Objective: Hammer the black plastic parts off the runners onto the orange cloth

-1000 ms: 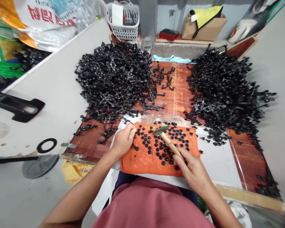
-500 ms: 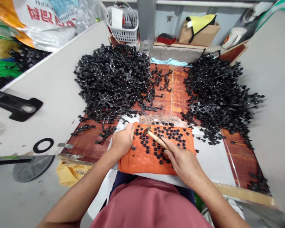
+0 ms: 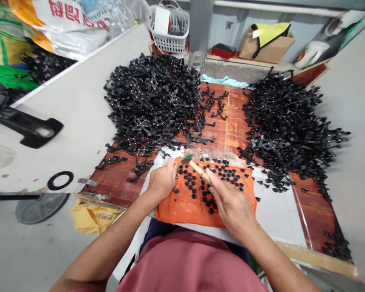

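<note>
My right hand (image 3: pixel 234 202) is wrapped round the pale wooden handle of a small hammer (image 3: pixel 198 169). The hammer's head, partly green, hangs over the far left corner of an orange cloth (image 3: pixel 173 211). Many small round black plastic pieces (image 3: pixel 228 172) lie spread over this cloth. My left hand (image 3: pixel 163 178) is closed at the cloth's left edge, left of the hammer head. A dark end of a black plastic part (image 3: pixel 175 189) shows just below its fingers; most of what it grips is hidden.
A tall heap of black plastic parts (image 3: pixel 152 101) fills the back left of the reddish wooden table (image 3: pixel 234 107), with a second heap (image 3: pixel 288 125) at the right. Pale panels (image 3: pixel 82 109) flank both sides. At the back stand a white basket (image 3: pixel 172 40) and a mug (image 3: pixel 312 54).
The hammer head has lifted and shifted slightly to the far left relative to the cloth, nearer my left hand. The whole view has shifted a little. My left hand keeps its place on the cloth.
</note>
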Motion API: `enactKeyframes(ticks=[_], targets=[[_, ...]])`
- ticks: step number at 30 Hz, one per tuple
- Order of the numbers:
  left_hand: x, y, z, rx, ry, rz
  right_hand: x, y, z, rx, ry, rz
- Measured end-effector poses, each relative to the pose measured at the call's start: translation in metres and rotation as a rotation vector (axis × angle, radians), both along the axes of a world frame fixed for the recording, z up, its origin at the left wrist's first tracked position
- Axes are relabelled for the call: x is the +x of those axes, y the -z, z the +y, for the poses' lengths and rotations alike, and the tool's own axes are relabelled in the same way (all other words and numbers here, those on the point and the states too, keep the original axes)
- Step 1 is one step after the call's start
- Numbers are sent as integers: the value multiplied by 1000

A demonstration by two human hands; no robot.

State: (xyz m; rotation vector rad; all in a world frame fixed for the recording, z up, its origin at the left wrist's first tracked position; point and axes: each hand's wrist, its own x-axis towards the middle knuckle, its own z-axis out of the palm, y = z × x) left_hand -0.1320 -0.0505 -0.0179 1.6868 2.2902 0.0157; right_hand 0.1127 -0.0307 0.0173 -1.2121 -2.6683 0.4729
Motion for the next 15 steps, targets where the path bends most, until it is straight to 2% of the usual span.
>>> enactKeyframes(ticks=[4,10,12,15], targets=[[0,4,-1,-2,7,23,-2,-5,1,-6,-47,-161],[2,3,0,-5,-22,26,-14,-7,3,-22,-50,-203],[0,3,-2,-19,-33,-2,-15,-7,2,-69,-62,-156],[-4,2,-7,29,-25,-99,-4,-13,-1,-125,-42,111]])
